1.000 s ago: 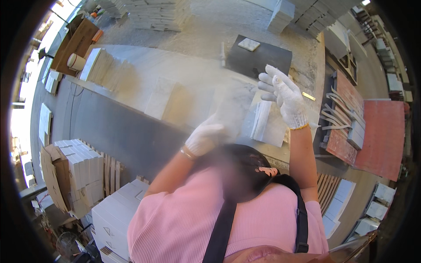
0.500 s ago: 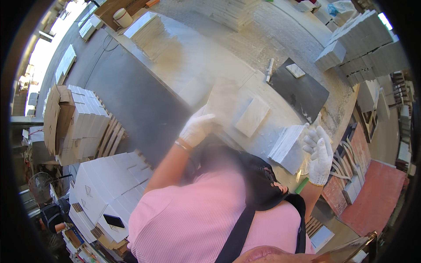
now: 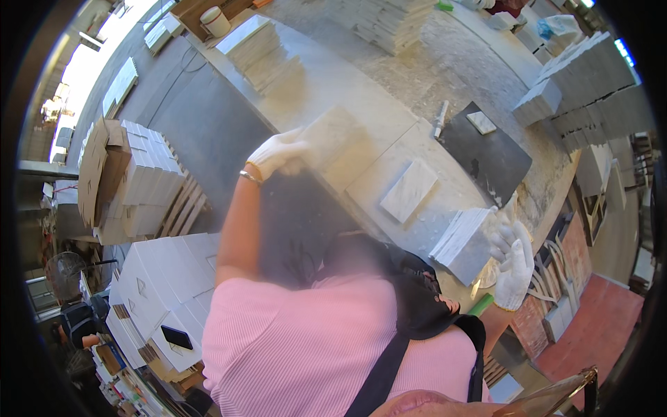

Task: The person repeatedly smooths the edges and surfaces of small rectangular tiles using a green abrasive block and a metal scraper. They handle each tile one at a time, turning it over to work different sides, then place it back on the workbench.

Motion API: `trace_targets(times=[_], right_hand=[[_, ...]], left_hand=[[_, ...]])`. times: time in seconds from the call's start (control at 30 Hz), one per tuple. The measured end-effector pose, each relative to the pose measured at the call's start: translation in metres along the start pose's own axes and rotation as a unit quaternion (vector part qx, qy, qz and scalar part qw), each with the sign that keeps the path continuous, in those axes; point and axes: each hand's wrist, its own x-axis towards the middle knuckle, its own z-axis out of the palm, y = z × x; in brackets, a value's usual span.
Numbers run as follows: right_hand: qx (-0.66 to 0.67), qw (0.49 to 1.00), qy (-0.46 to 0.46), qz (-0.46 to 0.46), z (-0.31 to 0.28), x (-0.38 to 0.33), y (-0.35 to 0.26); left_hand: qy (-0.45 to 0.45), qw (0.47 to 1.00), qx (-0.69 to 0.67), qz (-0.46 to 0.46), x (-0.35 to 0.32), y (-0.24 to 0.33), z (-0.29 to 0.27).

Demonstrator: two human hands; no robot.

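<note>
From my remote seat I see the pale counter (image 3: 326,80) run diagonally from the upper left of the frame toward the lower right, its top hazed with dust. In the upper right, tall stacked slabs (image 3: 583,80) stand well apart from both hands. A dark sheet (image 3: 486,156) lies right of centre. Nearer, a stack of marble slabs (image 3: 460,240) sits low on the right, just beside the right hand (image 3: 513,267).

The piece I care about is the held slab (image 3: 339,135), just above the middle of the frame. My left hand (image 3: 278,153) has its grip closed at the slab's left end; haze hides the fingertips, so I cannot tell how deep the hold goes. The right hand's grip is wide, fingers spread, and I see nothing in it.

Gripped at one end only, the slab will likely droop or twist at its far end, so I would want it level and the wrist firm. A second grip on the opposite edge would steady it. Its corners look easiest to chip; I would lower it gently, one edge first, fingertips clear of the underside, and well apart from the flat slab (image 3: 410,191) right of centre. The smallest piece, a marble tile (image 3: 481,123), rests on the dark sheet.
</note>
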Motion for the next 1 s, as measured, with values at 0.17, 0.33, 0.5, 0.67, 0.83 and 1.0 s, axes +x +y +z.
trace_targets(times=[0.17, 0.33, 0.5, 0.67, 0.83, 1.0], right_hand=[[-0.003, 0.999, 0.030, 0.014, -0.004, -0.005, 0.000], [-0.009, 0.999, 0.046, 0.004, -0.010, -0.007, 0.008], [-0.009, 0.998, 0.062, -0.002, -0.016, -0.014, 0.014], [0.004, 0.995, 0.096, -0.005, -0.019, -0.021, 0.019], [-0.001, 0.995, 0.098, 0.005, -0.019, -0.027, 0.019], [-0.023, 0.993, 0.119, 0.003, -0.017, -0.033, 0.018]], left_hand=[[0.206, 0.895, 0.393, 0.049, 0.003, 0.009, -0.014], [0.235, 0.838, 0.467, 0.159, 0.008, 0.002, 0.031], [0.179, 0.854, 0.465, 0.148, 0.024, 0.007, 0.060], [0.198, 0.855, 0.450, 0.166, 0.032, 0.013, 0.065], [0.183, 0.858, 0.461, 0.131, 0.036, 0.021, 0.069], [0.198, 0.862, 0.453, 0.114, 0.026, 0.032, 0.075]])
